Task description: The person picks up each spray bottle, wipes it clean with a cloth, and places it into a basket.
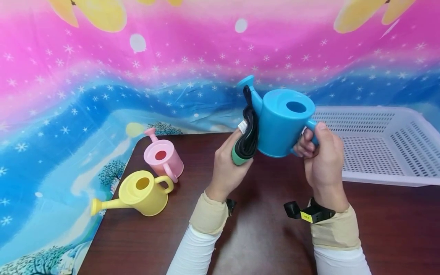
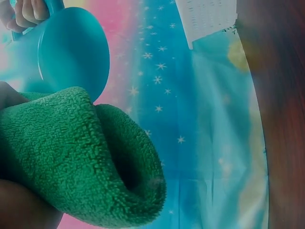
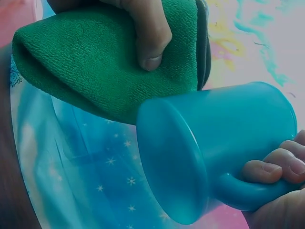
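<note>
My right hand (image 1: 324, 160) grips the handle of a blue watering can (image 1: 280, 126), held up above the table with its spout to the left. A folded green terry cloth (image 3: 105, 67) is gripped in my left hand (image 1: 228, 164). Its black folds, a black loop and a white tag show in the head view, close against the can's left side. The left wrist view has the rolled end of the cloth up close, below the can's base. My left thumb presses on the cloth in the right wrist view.
On the dark wooden table (image 1: 261, 233), a pink watering can (image 1: 168, 160) and a yellow watering can (image 1: 148, 198) stand at the left. A white perforated basket (image 1: 385, 179) sits at the right. Behind hangs a patterned pink and blue cloth backdrop (image 1: 206, 53).
</note>
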Motion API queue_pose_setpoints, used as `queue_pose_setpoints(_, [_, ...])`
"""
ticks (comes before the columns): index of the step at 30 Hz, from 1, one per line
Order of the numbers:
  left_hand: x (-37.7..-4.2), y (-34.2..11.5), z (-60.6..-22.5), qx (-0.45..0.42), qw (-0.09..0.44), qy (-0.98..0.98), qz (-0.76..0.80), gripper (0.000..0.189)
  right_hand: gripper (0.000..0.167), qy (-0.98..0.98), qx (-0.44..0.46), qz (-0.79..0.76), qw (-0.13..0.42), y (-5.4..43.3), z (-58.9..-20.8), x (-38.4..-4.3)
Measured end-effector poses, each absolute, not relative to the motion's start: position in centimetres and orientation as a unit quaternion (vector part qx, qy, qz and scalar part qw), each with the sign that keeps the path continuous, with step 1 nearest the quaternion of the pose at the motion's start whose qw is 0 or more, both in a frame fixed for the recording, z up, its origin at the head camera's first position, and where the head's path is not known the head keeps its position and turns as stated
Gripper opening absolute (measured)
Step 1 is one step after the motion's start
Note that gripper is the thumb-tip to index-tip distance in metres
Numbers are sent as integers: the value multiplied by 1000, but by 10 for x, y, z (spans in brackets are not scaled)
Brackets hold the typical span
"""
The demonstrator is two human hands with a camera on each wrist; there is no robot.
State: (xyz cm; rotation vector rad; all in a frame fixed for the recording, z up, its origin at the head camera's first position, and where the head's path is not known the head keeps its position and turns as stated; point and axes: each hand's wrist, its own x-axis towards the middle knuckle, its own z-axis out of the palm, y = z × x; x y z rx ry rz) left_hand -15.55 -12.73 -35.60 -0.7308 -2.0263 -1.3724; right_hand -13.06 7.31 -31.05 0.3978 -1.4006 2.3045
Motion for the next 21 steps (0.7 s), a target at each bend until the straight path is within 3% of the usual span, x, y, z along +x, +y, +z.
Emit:
queue_pose_setpoints(12, [-157,-128,-355,-246,300,-759,-523,63,42,-538,141,813,174,74,-308,-128])
queue_pose_setpoints(21, [-159,-130,-355,-210,321,-754,-534,56,38,-537,210,807,126,80,-313,-131])
